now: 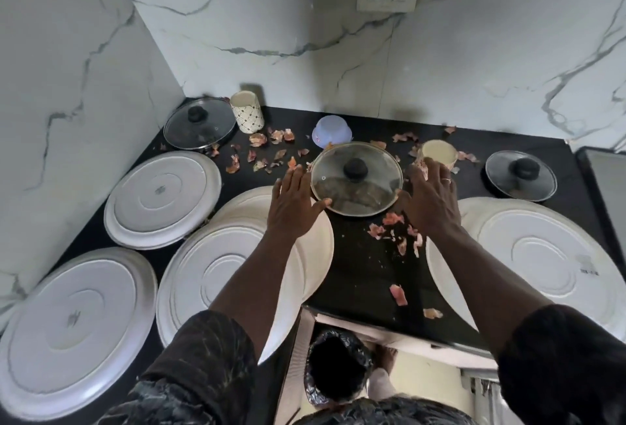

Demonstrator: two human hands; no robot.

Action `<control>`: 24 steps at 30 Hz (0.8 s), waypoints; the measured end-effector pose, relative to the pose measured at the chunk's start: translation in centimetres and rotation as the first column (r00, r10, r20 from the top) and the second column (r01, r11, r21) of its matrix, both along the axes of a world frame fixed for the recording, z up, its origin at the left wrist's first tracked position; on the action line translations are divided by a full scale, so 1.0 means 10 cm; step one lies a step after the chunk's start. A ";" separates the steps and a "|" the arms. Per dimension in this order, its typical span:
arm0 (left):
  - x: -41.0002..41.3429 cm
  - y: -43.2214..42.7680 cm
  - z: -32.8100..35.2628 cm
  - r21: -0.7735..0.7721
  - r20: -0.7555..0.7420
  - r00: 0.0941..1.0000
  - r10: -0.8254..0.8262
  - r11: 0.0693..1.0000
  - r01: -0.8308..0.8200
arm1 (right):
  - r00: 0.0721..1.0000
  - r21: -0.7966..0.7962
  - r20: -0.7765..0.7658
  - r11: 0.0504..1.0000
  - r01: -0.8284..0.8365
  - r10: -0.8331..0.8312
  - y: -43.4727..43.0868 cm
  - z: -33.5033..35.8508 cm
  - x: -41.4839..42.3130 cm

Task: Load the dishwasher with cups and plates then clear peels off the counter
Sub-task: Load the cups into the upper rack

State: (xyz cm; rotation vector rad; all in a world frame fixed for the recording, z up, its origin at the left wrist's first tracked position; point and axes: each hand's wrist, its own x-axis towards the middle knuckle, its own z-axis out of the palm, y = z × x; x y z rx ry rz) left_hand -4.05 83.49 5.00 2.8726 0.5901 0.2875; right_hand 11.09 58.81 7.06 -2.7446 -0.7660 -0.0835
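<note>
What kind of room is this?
Most likely a home kitchen: white plates and glass pot lids sit on a black counter strewn with papery peels.

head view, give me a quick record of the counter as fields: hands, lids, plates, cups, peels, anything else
left hand: open, thumb at left rim of middle glass lid
right hand: open, thumb at that lid's right rim
other lids: back-left lid; far-right lid
plates: upside down, left and right of the hands
cups: patterned cup back left; cream cup beyond right hand
bowl: lilac, upside down
peels: scattered on black counter
bin: lined, below counter edge
</note>
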 end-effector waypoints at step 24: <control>1.41 2.06 0.52 -0.019 -0.243 0.939 0.243 0.967 -0.255 | 0.990 -0.042 -0.055 0.991 0.129 -0.131 0.19 -0.18 1.07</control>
